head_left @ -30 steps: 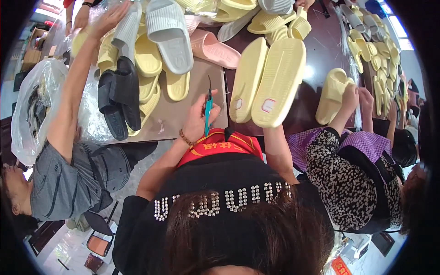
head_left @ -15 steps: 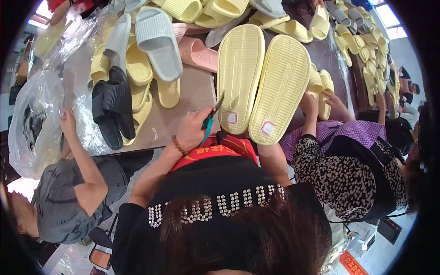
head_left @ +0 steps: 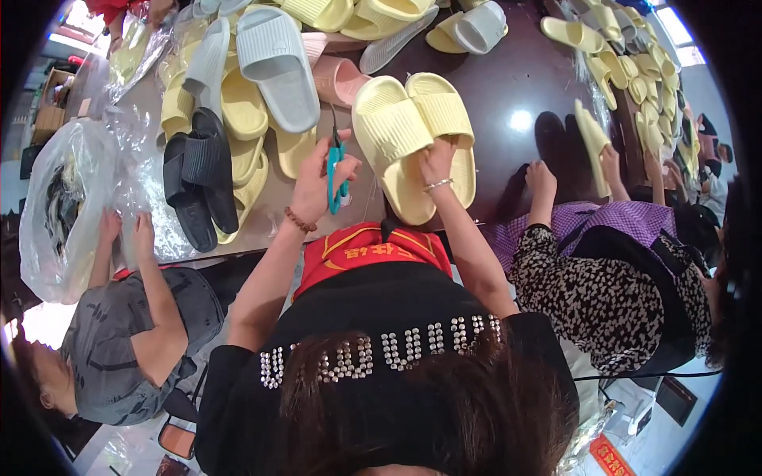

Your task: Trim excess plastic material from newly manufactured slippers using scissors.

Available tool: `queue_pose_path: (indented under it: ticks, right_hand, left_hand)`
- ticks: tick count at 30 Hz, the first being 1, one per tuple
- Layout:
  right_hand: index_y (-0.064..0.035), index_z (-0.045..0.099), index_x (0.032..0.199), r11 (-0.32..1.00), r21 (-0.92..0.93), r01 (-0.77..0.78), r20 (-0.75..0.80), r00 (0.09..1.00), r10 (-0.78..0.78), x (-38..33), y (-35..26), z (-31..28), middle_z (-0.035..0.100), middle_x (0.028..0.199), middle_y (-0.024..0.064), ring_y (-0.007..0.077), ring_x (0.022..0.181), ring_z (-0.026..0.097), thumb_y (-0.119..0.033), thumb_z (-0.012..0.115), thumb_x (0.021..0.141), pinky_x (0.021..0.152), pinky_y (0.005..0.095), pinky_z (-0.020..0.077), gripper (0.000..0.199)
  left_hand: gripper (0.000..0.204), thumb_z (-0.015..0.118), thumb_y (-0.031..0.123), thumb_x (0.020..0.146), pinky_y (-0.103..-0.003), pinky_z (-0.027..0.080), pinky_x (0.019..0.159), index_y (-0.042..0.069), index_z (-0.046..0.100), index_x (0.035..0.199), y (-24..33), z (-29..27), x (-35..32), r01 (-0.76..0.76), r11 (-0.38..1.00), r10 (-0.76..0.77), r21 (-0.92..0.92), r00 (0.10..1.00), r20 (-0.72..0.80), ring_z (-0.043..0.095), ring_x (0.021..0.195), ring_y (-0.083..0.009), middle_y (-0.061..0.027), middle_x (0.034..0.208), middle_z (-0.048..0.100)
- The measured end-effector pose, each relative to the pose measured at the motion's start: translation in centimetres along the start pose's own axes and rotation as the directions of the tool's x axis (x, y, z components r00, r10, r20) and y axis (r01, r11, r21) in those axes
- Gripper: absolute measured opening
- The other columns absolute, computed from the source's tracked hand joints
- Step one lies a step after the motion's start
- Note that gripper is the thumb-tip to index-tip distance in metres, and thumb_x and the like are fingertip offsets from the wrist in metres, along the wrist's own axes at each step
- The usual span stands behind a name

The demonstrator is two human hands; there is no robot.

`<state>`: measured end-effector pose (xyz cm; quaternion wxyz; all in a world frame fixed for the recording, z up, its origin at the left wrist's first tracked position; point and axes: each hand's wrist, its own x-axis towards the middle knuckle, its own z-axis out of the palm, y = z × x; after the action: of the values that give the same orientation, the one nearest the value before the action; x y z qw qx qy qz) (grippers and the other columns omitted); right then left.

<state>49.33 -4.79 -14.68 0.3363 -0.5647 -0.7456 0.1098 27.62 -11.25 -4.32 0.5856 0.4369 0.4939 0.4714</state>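
Note:
My left hand (head_left: 308,190) is closed round the teal handles of a pair of scissors (head_left: 336,178), whose dark blades point away from me. My right hand (head_left: 436,166), with a bangle at the wrist, grips a pair of pale yellow slide slippers (head_left: 393,131) by the straps where the two meet. Their ribbed uppers and footbeds face up, heels toward me; the soles are hidden. A pink slipper (head_left: 340,82) lies just beyond the scissors. Left of my left hand are a grey slipper (head_left: 278,75) and black slippers (head_left: 202,159).
A pile of yellow slippers (head_left: 242,107) covers the table's left part. The dark tabletop (head_left: 508,87) shows to the right, with more slippers (head_left: 627,59) beyond. Clear plastic bag (head_left: 67,174) at left. Co-workers sit on both sides; the right one's hand (head_left: 609,163) holds a yellow slipper.
The yellow pair has turned from soles up to uppers up. The scissors have swung from beside a sole label to point away, further left. Several slippers at the far right have moved away.

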Motion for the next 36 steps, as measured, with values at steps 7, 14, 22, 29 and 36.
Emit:
queue_pose_path:
  ticks: [7,14,22,29,36]
  right_hand:
    - [0.0080,0.056,0.092,0.916,-0.317,-0.245,-0.044,0.969,0.243,-4.2,0.3,9.1,0.048,0.109,0.0212,0.0374,0.107,0.037,-0.030,0.054,0.070,0.099,0.0511,0.0120,0.044]
    - [0.0080,0.058,0.087,0.940,-0.203,-0.275,0.185,0.932,0.313,-2.9,0.4,6.8,0.049,0.104,0.0238,0.0370,0.104,0.039,-0.037,0.054,0.070,0.096,0.0511,0.0150,0.048]
    - [-0.0075,0.065,0.069,0.797,-0.603,-0.047,0.346,0.884,0.314,-3.2,-0.7,8.9,0.061,0.067,0.0113,0.0256,0.061,0.057,-0.026,0.053,0.069,0.078,0.0636,0.0322,0.022]
    - [-0.0062,0.064,0.069,0.962,-0.242,-0.124,0.196,0.965,0.174,-3.1,-2.4,6.5,0.060,0.073,0.0121,0.0275,0.080,0.055,-0.025,0.054,0.064,0.092,0.0519,0.0233,0.022]
    - [-0.0068,0.064,0.077,0.985,-0.137,0.104,-0.134,0.983,-0.122,0.8,-3.7,2.4,0.060,0.078,0.0123,0.0266,0.082,0.054,-0.023,0.054,0.062,0.091,0.0461,0.0261,0.024]
  left_hand:
    - [0.038,0.057,0.016,0.079,-0.021,0.044,0.053,0.004,0.045,0.113,-6.5,0.8,1.0,0.223,0.908,-0.250,0.354,0.968,0.031,0.051,0.058,-0.0077,-0.0029,0.070,0.054]
    - [0.035,0.060,0.019,0.077,-0.020,0.041,0.049,0.004,0.051,0.107,-9.4,1.1,1.9,0.164,0.919,-0.224,0.360,0.965,0.134,0.047,0.055,-0.0054,-0.0007,0.066,0.052]
    - [0.034,0.059,0.016,0.075,-0.026,0.040,0.060,0.000,0.050,0.104,-9.0,0.6,1.8,-0.003,0.815,-0.050,0.579,0.996,0.076,0.042,0.065,-0.0100,-0.0043,0.066,0.046]
    - [0.035,0.056,0.018,0.078,-0.030,0.044,0.057,0.001,0.048,0.109,-6.1,0.9,-0.1,0.003,0.952,-0.015,0.307,0.999,0.036,0.052,0.062,-0.0175,-0.0097,0.073,0.054]
    - [0.039,0.053,0.017,0.080,-0.027,0.046,0.057,0.001,0.041,0.114,-2.2,0.9,3.6,0.261,0.911,-0.255,-0.318,0.965,0.062,0.055,0.064,-0.0167,-0.0104,0.076,0.056]
